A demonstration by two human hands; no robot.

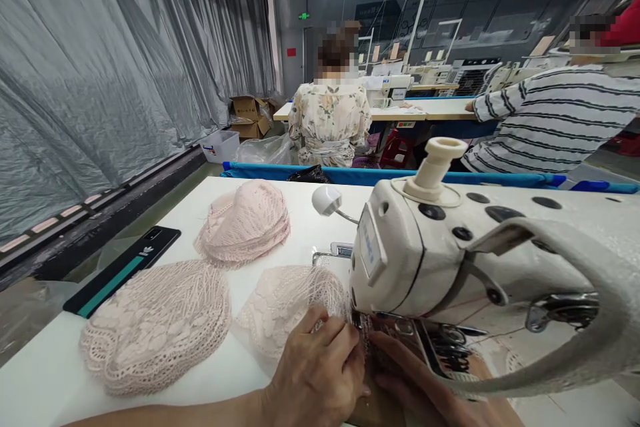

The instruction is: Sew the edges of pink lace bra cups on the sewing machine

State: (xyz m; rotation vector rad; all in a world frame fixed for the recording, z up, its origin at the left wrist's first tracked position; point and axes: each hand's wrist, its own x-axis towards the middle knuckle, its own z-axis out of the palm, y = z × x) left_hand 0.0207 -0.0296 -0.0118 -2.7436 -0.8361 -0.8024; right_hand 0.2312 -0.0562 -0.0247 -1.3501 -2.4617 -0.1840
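Note:
A sheer pale-pink lace piece (280, 303) lies at the needle area of a white sewing machine (395, 247). My left hand (317, 367) is closed on the near edge of this lace, its fingers bent and pressed together just left of the presser foot. Partly hidden beneath the machine arm, my right hand (425, 373) has its forefinger stretched toward the needle, with the fingers apart beside the lace. The needle itself and the fabric under the foot are mostly covered by the hands and machine head.
Stacked lace pieces (160, 327) and another pink lace pile (245, 223) sit on the white table (30, 380). A dark phone (123, 270) rests at its left edge. A small white lamp (327, 201) stands behind. Two people work ahead, beyond a blue rail (260, 172).

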